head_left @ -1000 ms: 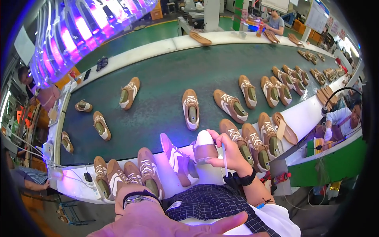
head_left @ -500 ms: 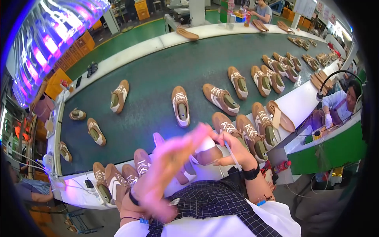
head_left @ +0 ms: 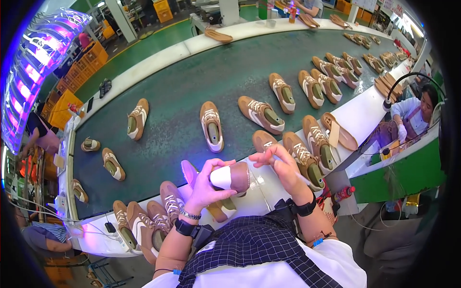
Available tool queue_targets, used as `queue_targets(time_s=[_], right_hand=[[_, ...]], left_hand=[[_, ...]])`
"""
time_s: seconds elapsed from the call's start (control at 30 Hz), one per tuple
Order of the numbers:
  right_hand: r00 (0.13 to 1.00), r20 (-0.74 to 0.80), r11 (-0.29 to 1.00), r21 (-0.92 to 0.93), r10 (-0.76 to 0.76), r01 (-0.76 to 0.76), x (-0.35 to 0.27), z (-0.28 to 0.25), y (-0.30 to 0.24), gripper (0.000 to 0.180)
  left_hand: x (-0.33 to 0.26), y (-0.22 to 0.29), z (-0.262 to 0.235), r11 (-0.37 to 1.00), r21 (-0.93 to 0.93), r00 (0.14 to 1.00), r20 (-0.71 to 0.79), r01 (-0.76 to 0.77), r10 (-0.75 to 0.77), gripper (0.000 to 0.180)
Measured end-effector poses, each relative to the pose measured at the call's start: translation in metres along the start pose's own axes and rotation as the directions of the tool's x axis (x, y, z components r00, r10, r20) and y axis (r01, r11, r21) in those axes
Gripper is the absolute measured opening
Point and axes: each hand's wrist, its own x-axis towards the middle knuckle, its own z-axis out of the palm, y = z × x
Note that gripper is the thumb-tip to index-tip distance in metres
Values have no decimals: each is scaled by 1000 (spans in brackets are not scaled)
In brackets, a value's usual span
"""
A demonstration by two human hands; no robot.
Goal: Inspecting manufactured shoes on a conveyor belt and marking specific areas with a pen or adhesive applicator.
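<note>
At the near edge of the white bench (head_left: pixel 355 115), left hand (head_left: pixel 204 187) wraps around a brown shoe (head_left: pixel 231 177), heel cap white, held above the bench. Right hand (head_left: pixel 278 163) just right of it, fingers loosely spread, touching the toe end; holds nothing visible. Left of the grip: four shoes (head_left: pixel 144 225) crowded together. Right: a shoe row (head_left: pixel 307 153). Beyond: green belt (head_left: pixel 192 96) carrying scattered shoes.

The scene is brightly and evenly lit from overhead, with soft, short shadows under the shoes on the green conveyor belt (head_left: pixel 192 91). A bank of lamps (head_left: pixel 36 72) at nine to ten o'clock burns out into purple-white glare. Fisheye distortion bends the belt's edges, and a black vignette rings the frame. The centre is sharp; the rim smears.
</note>
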Motion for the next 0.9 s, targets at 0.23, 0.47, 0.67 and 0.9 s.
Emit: queue_targets(time_s=[0.23, 0.47, 0.67, 0.9], right_hand=[[991, -31, 991, 12, 130, -130, 19, 27, -4, 23], [969, 150, 976, 63, 196, -207, 34, 53, -7, 26], [986, 113, 986, 106, 119, -131, 43, 80, -20, 18], [995, 94, 989, -147, 36, -22, 48, 100, -33, 13]], left_hand=[[-20, 7, 3, 992, 126, 968, -247, -13, 44, 68], [-39, 16, -1, 949, 282, 913, -333, -143, 236, 68], [-42, 42, -10, 845, 486, 875, -282, -223, 393, 66], [-41, 63, -19, 694, 659, 836, -181, -289, 519, 63]])
